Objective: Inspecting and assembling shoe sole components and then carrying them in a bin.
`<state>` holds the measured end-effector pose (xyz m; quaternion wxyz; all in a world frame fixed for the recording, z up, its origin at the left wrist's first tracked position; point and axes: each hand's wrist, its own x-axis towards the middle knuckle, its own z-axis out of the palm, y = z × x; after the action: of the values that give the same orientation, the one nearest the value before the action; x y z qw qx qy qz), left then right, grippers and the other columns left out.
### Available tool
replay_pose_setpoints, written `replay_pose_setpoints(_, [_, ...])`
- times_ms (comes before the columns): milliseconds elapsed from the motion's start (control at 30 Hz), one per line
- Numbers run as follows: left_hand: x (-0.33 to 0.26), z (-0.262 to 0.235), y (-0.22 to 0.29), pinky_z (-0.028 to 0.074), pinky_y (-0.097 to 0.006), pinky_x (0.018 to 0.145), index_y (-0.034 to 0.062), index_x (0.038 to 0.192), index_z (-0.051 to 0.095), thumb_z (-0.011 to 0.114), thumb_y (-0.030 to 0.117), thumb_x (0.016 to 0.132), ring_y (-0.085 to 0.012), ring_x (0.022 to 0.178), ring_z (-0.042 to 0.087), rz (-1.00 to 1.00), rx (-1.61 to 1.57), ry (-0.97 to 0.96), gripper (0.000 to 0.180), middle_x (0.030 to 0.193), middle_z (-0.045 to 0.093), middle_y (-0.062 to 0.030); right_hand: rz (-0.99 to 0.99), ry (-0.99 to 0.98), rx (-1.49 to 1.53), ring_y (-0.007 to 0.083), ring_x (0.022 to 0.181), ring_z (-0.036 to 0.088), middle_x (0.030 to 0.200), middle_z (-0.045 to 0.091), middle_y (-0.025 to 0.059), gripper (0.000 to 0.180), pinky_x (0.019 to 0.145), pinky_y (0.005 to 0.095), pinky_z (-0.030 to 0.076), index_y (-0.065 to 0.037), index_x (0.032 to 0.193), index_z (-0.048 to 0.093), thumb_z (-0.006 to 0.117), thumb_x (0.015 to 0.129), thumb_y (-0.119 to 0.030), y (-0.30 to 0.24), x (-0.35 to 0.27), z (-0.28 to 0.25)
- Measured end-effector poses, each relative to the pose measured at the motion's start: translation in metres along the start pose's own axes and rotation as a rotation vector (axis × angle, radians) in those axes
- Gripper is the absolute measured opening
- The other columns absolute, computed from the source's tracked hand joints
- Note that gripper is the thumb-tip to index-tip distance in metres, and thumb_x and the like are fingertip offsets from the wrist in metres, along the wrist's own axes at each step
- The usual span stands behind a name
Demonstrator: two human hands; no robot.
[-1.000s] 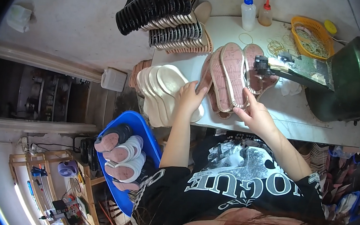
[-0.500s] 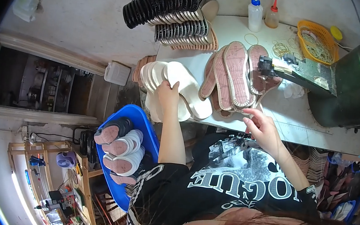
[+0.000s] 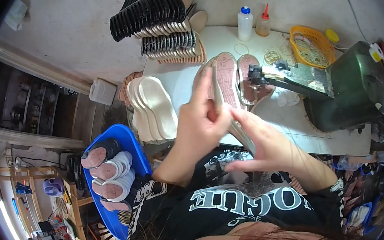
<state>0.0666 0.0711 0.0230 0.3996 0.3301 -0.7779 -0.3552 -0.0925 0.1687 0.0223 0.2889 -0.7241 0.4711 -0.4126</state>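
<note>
In front of me, above the table's near edge, a pale shoe sole (image 3: 242, 135) is tilted and seen nearly edge-on. My left hand (image 3: 201, 126) holds it from the left, its index finger stretched along the side and the thumb bent against it. My right hand (image 3: 268, 144) is closed loosely about its near end, fingers over the edge and thumb apart below. Behind them lie pink-faced insoles (image 3: 226, 74) with stitched rims, partly covered by my left hand. A fanned stack of white soles (image 3: 155, 106) rests to the left.
A dark green machine (image 3: 349, 91) reaches its arm over the insoles from the right. Black and beige soles (image 3: 152, 14) are stacked at the back left. Two bottles (image 3: 245, 23) and an orange basket (image 3: 312, 46) of rubber bands stand behind. A blue tub (image 3: 121, 130) holds shoes.
My left hand has left the white stack and come right with a sole. My right hand has moved in to meet it. The whole view has shifted, with the table further left.
</note>
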Motion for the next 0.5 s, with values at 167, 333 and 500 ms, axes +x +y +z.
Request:
replay_pose_setpoints(167, [0.004,0.044,-0.011,0.042,-0.026,0.047,-0.0117,0.139,0.028,0.061,0.013,0.083,-0.0102,0.047,0.053,0.048,-0.211,-0.103,0.069,0.055,0.053,-0.0074,0.151,-0.033,-0.238,0.0368,0.077,0.061,0.084,0.061,0.0179,0.03,0.07,0.0415,0.051,-0.003,0.105,0.051,0.062,0.077,-0.006,0.013,-0.014,-0.02])
replay_pose_setpoints(333, [0.007,0.071,-0.021,0.043,-0.031,0.093,-0.0061,0.138,0.026,0.074,0.032,0.081,-0.0174,0.104,0.052,0.166,-0.376,0.056,0.084,0.115,0.052,-0.0139,0.307,0.002,0.15,0.0155,0.08,0.064,0.089,0.065,0.0099,0.026,0.073,0.0284,0.051,0.0,0.108,0.058,0.06,0.082,-0.002,0.016,-0.026,-0.058])
replay_pose_setpoints(500, [0.018,0.087,-0.02,0.043,-0.035,0.095,-0.0016,0.129,0.04,0.073,0.032,0.082,-0.0205,0.11,0.054,-0.299,-1.12,-0.202,0.066,0.12,0.054,-0.015,0.294,0.302,0.786,0.009,0.096,0.059,0.105,0.063,0.0034,0.03,0.087,0.0267,0.047,0.003,0.116,0.058,0.062,0.088,-0.005,0.042,-0.026,-0.04])
